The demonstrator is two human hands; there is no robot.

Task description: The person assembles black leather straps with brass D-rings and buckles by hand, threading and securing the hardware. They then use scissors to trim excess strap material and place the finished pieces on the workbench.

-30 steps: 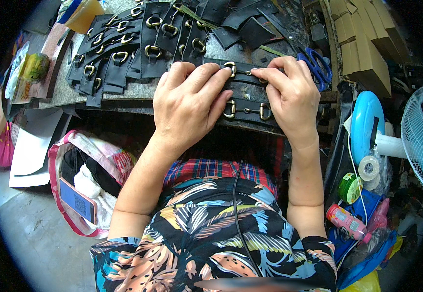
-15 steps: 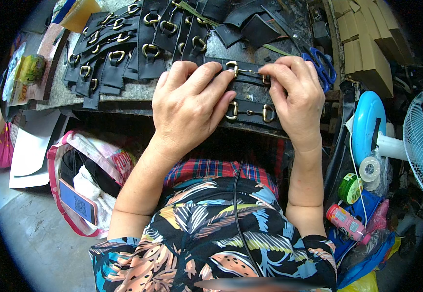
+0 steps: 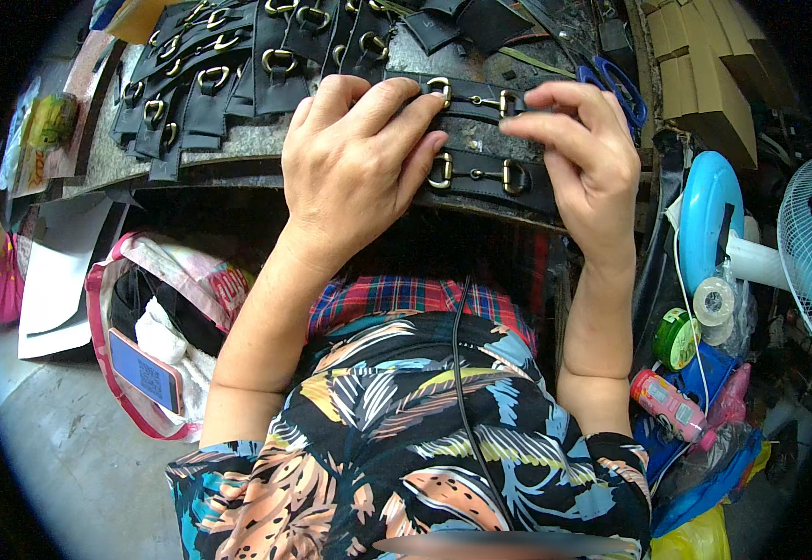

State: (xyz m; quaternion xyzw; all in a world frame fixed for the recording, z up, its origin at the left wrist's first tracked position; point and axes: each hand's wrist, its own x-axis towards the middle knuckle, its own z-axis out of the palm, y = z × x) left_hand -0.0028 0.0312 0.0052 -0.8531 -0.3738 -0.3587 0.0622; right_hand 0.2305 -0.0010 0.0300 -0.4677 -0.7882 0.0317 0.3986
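Observation:
A black leather strap (image 3: 466, 115) lies across the bench front, with two brass-coloured D-shaped rings joined by a small snap-hook link (image 3: 477, 99). Over its left end curls my left hand (image 3: 350, 159), index fingertip against the left ring and thumb apart below; the other fingertips are hidden. Just right of the right ring (image 3: 506, 103), my right hand (image 3: 588, 149) has its fingers loosely bent and apart, with nothing visible in them. Nearer the edge lies a second black strap (image 3: 480, 194) with the same metal fittings, touched by neither hand.
Many black straps with brass rings (image 3: 210, 103) cover the left of the bench. Blue-handled scissors (image 3: 619, 89) lie beyond my right hand. Cardboard boxes (image 3: 705, 93) and a fan (image 3: 803, 252) stand to the right. A bag with a phone (image 3: 149, 369) sits below left.
My right hand has drawn back from the right ring, and its fingers have spread. My left hand stays on the strap. The view has shifted, so the bench sits higher.

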